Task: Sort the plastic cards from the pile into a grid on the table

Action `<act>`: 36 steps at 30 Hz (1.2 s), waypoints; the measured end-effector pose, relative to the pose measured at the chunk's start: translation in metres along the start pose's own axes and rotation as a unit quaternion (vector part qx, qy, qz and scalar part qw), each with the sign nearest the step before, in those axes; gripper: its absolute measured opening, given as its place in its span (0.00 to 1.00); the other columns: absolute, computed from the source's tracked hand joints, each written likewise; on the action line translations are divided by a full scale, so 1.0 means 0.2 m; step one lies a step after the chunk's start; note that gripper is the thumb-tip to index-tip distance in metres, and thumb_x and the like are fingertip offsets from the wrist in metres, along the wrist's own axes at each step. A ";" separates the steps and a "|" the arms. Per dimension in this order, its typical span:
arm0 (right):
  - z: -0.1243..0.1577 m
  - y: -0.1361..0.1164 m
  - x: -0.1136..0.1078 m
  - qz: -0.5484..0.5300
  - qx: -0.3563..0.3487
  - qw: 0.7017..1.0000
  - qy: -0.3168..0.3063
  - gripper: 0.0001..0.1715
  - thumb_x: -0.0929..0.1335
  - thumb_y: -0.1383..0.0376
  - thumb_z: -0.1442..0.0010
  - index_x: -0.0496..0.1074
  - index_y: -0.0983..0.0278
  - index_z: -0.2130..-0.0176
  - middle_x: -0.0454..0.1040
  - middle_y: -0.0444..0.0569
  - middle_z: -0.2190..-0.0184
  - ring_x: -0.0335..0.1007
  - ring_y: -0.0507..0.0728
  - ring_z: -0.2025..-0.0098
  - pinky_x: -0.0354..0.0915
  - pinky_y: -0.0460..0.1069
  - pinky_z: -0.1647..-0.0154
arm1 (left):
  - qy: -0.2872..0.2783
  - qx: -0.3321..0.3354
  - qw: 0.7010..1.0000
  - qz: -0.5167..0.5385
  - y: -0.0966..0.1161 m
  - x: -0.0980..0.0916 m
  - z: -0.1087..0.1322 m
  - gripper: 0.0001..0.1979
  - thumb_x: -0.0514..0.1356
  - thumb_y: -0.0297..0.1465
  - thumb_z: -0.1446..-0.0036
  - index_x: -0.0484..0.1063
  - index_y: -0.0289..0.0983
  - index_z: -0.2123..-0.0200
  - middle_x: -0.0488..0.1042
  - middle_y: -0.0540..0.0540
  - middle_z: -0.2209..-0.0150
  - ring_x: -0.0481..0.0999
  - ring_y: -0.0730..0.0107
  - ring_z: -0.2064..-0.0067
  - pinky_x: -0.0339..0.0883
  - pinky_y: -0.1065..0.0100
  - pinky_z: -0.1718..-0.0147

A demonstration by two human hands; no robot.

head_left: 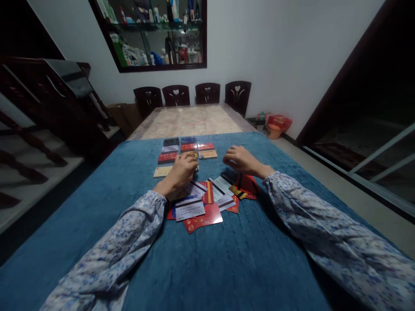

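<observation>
My left hand is bent over the near end of the neat card stacks, fingers curled downward. A gold card stack shows just behind its knuckles, and a pale yellow card stack lies to its left. Whatever its fingertips grip is hidden. My right hand hovers right of the stacks, loosely curled, with a gap between thumb and fingers and no card visible in it. Below both hands spreads a loose pile of overlapping cards, among them a red card, a white striped card and a black-and-gold card.
A blue cloth covers the near part of the long table; its far marble-patterned top is bare of cloth. More card stacks stand in rows. Dark chairs line the far end. An orange bucket sits on the floor at right.
</observation>
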State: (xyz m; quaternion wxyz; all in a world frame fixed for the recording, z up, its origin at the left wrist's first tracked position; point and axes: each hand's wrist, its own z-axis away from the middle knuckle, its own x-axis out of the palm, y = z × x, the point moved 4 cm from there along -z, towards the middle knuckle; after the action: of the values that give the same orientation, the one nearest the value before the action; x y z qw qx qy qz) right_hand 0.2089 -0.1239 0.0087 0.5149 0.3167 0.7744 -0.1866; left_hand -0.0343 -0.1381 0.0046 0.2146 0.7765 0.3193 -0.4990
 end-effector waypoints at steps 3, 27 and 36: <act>0.04 -0.05 0.03 -0.005 -0.003 1.000 -0.002 0.14 0.64 0.66 0.31 0.78 0.62 0.64 0.77 0.53 0.66 0.62 0.58 0.59 0.49 0.52 0.61 | -0.010 0.005 1.000 0.011 0.03 0.01 0.06 0.14 0.56 0.24 0.38 0.81 0.38 0.55 0.81 0.39 0.52 0.70 0.50 0.43 0.64 0.47 0.46; 0.00 -0.50 0.16 -0.086 -0.085 0.990 -0.066 0.18 0.67 0.69 0.36 0.78 0.60 0.48 0.80 0.52 0.47 0.63 0.64 0.43 0.55 0.57 0.51 | -0.190 -0.018 0.979 -0.072 0.17 -0.04 0.26 0.13 0.53 0.27 0.33 0.79 0.38 0.58 0.79 0.39 0.55 0.68 0.52 0.49 0.61 0.55 0.54; 0.01 -0.39 0.19 -0.063 -0.040 0.996 -0.050 0.18 0.67 0.68 0.35 0.79 0.59 0.48 0.80 0.54 0.47 0.63 0.64 0.45 0.56 0.56 0.52 | -0.207 -0.033 0.977 -0.035 0.17 0.05 0.22 0.15 0.50 0.34 0.28 0.74 0.40 0.48 0.75 0.40 0.41 0.69 0.53 0.44 0.62 0.53 0.49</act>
State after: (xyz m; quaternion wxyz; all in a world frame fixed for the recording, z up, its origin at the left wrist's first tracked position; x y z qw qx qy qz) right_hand 0.1470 -0.1700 -0.0295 0.5526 0.2369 0.7728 -0.2035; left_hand -0.0355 -0.1889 -0.0221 0.2839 0.6372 0.3114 -0.6453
